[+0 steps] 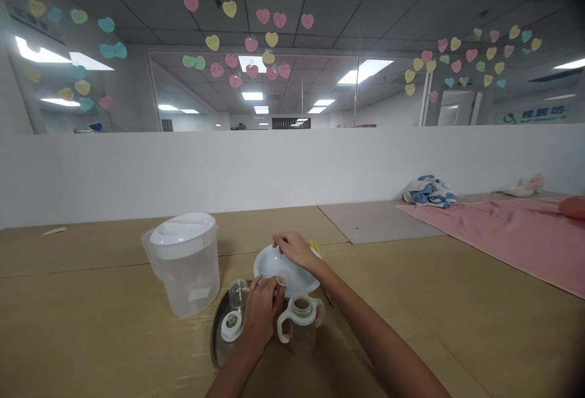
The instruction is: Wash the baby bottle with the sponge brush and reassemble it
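Your right hand (296, 250) is curled over the far rim of a white round dish (269, 264), its fingers closed down on the rim. The dish sits tilted and appears to be held by that grip. Your left hand (260, 316) is partly closed, with its fingertips at the dish's near edge, just beside a small clear disc (283, 277). From this view, you can't tell whether those fingers are pinching the disc, the dish, or neither.

Around your hands, the pieces lie separately, not fitted together. At about 7 o'clock from the dish, a dark round tray (216, 337) shows its rim, and a clear domed cap (238, 293) and a white collar (232, 326) sit just by your left hand. At about 6 o'clock stands a beige two-handled bottle (300, 319), its neck open with nothing fitted on it. A yellow item (314, 247) shows at about 2 o'clock, mostly hidden behind the dish. At 9 o'clock, a clear plastic pitcher (185, 279) stands on the tan table (82, 319) with its white lid on. Farther off at about 2 o'clock lie a crumpled blue-and-white cloth (428, 192) and a pink mat (498, 233).
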The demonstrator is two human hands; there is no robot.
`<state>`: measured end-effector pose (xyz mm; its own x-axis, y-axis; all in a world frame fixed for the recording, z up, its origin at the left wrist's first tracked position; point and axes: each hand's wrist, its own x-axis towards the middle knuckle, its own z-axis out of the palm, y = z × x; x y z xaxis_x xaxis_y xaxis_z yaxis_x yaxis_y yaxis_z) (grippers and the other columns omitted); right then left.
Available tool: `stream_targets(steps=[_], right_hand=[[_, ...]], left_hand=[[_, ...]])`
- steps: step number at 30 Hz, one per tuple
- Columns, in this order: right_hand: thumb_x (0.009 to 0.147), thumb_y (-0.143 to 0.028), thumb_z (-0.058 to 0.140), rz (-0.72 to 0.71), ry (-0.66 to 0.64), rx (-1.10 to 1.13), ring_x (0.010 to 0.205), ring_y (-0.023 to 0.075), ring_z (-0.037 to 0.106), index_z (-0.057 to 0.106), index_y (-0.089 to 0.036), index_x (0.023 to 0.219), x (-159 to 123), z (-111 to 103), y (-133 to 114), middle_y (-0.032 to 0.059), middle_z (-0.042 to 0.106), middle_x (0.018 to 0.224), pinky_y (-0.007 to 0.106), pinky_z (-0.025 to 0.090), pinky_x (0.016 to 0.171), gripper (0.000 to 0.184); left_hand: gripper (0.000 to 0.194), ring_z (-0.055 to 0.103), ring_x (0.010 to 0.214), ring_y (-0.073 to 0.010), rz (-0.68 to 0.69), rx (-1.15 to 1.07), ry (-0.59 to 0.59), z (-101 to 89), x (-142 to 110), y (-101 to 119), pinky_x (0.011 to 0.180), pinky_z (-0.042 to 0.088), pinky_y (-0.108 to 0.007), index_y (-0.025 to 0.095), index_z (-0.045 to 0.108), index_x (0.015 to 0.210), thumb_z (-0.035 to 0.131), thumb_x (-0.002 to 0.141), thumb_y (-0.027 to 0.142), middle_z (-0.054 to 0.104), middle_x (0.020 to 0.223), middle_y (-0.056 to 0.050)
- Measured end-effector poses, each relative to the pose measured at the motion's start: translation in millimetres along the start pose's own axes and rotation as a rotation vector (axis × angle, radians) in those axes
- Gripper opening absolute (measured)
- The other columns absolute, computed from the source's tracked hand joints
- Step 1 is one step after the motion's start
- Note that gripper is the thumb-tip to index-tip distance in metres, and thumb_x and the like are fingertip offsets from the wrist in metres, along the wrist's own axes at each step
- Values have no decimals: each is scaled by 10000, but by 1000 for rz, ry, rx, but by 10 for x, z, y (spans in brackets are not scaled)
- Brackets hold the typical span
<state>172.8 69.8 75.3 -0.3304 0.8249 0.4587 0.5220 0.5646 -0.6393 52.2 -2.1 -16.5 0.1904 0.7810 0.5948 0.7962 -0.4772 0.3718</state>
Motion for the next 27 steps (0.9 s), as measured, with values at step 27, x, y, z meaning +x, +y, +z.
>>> stream_targets(steps=[27], right_hand=[[935, -398, 253, -288, 235, -170, 511, 79, 450, 490, -164, 582, -352, -439, -639, -23, 494, 527, 204, 287, 555, 485]], left_hand=[[298, 623, 834, -192, -57, -143, -35, -79, 3, -27, 978, 333, -422, 222, 636, 839, 376, 874, 363, 713, 846, -19]])
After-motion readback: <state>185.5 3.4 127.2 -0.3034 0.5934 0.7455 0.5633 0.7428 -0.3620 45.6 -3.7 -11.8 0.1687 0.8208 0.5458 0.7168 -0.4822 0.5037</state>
